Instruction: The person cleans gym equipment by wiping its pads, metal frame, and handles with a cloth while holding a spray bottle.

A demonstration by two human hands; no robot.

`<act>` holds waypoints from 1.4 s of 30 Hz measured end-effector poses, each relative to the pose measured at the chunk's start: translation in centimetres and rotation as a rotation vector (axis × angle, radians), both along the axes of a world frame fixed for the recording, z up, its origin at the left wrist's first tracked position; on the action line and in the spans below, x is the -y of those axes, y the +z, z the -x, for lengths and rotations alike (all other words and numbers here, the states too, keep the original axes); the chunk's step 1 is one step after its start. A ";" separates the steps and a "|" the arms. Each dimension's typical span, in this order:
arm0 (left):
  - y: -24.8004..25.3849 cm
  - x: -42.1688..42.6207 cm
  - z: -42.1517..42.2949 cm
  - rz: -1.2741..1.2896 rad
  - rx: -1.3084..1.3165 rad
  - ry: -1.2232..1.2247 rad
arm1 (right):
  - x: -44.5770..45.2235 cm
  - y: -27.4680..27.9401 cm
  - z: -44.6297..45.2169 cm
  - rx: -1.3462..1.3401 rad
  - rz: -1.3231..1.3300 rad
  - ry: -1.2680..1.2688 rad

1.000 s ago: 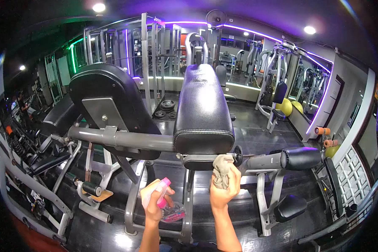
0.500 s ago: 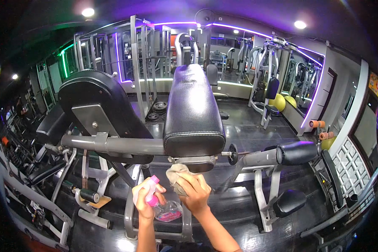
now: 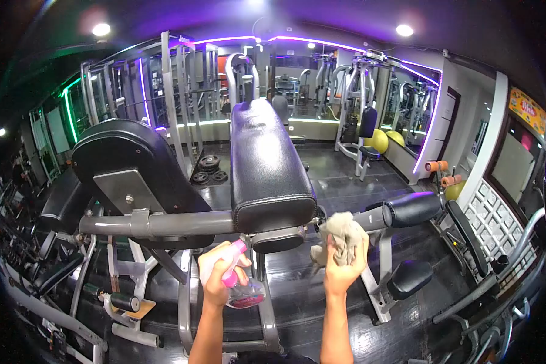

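My left hand [image 3: 217, 274] is wrapped round a spray bottle [image 3: 246, 295] with a pink-and-white trigger head and a clear body holding some pink liquid. It is just below the near end of a long black padded bench cushion [image 3: 270, 164]. In my right hand [image 3: 346, 267] is a bunched grey-beige cloth [image 3: 344, 233], gripped by the fingers. The cloth is raised to the right of the cushion's near end, in front of a metal bar end. A grey steel tube [image 3: 158, 223] runs left from beneath the cushion.
A black backrest [image 3: 124, 161] stands on the left. At the right are a padded machine arm [image 3: 412, 209] and a lower black seat pad [image 3: 410, 279]. Weight plates [image 3: 209, 170] lie on the floor further back, and a yellow exercise ball [image 3: 376, 141] rests near the mirrors.
My right hand has moved right and up with the cloth, away from the spray bottle. The bottle stays in my left hand below the cushion. The camera view has shifted to the right.
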State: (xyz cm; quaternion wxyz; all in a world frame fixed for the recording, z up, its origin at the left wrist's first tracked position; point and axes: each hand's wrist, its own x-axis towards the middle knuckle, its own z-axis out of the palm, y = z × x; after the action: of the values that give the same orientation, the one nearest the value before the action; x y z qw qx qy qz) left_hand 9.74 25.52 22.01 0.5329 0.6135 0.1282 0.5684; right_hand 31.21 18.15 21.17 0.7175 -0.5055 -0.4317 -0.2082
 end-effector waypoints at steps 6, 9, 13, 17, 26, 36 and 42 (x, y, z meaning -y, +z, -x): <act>0.1 -2.8 0.8 0.063 0.110 -0.086 | -2.9 4.7 2.6 0.184 0.062 -0.090; 0.2 -4.2 1.3 0.152 0.174 -0.106 | -4.1 4.8 5.1 0.294 0.051 -0.168; 0.5 -6.0 2.1 0.079 0.100 -0.164 | -4.5 4.1 8.7 0.433 0.092 -0.006; 1.2 -7.3 2.5 0.076 0.107 -0.145 | -3.2 3.7 6.8 0.553 0.184 -0.001; 0.4 -8.6 2.7 0.024 -0.022 -0.172 | -2.4 5.3 1.3 0.147 0.143 -0.222; 0.4 -7.6 1.7 -0.237 -0.063 0.248 | -5.2 3.4 11.4 0.656 0.270 0.068; 0.0 -7.4 2.2 0.022 -0.020 0.034 | -3.8 3.8 7.8 0.680 0.253 -0.005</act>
State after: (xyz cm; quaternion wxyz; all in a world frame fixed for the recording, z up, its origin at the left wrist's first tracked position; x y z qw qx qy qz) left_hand 7.54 32.89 22.00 0.5287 0.6110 0.1503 0.5697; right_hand 23.44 21.95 24.94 0.4640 -0.4931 -0.6670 -0.3109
